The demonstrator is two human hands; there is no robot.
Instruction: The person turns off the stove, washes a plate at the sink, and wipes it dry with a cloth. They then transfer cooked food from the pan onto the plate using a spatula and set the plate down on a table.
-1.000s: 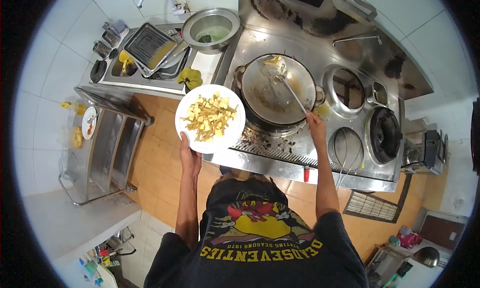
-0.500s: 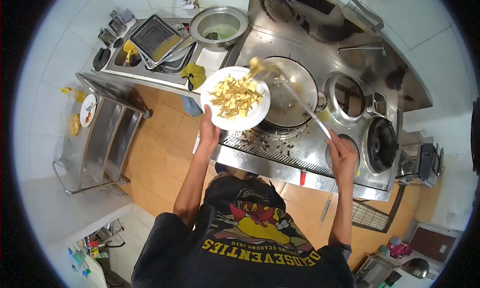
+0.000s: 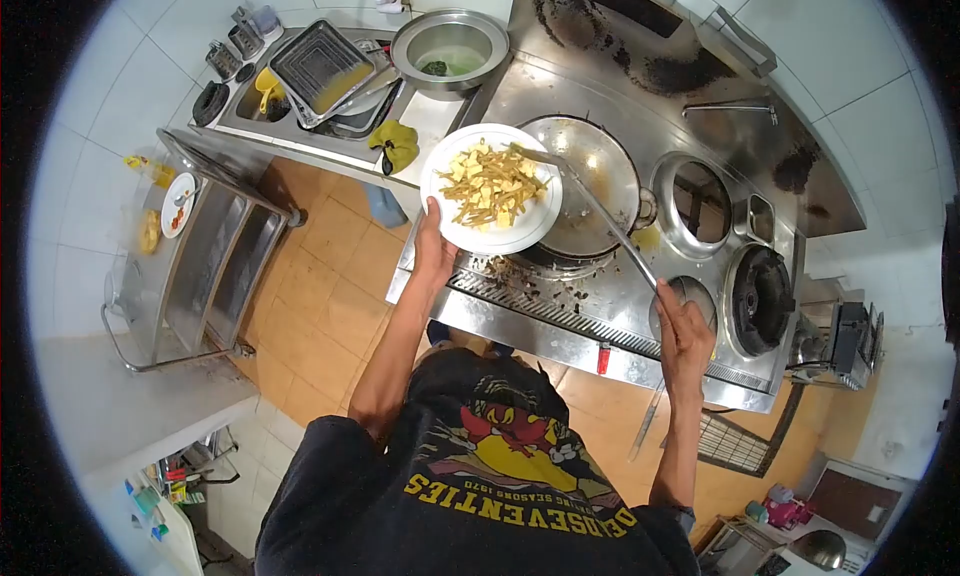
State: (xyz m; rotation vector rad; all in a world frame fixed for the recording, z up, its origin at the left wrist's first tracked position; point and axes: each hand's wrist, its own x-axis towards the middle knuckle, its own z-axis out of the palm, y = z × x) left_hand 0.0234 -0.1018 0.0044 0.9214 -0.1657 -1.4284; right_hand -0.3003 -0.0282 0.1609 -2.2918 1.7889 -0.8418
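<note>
My left hand [image 3: 435, 248] grips the lower left rim of a white plate [image 3: 437, 208]. Long brown strips and pale yellow cubes of food [image 3: 492, 184] lie heaped on it. The plate covers the left part of a wok [image 3: 608, 191] on the stove. In my right hand [image 3: 684, 331] is the handle of a long metal ladle [image 3: 612, 226], its head at the plate's upper right rim, touching or just over the food. Both hands are closed on what they hold.
Behind the plate stands a metal basin [image 3: 450, 51] of greenish liquid. Left of it are a stained tray [image 3: 322, 71] and a yellow-green cloth [image 3: 396, 146]. Right of the wok are an open round well [image 3: 700, 204] and a black burner [image 3: 757, 298]. A shelf cart [image 3: 205, 271] stands at the left.
The plate has moved right and up, over the wok's left side. The ladle went from inside the wok to the plate with food, and the heap on the plate looks larger.
</note>
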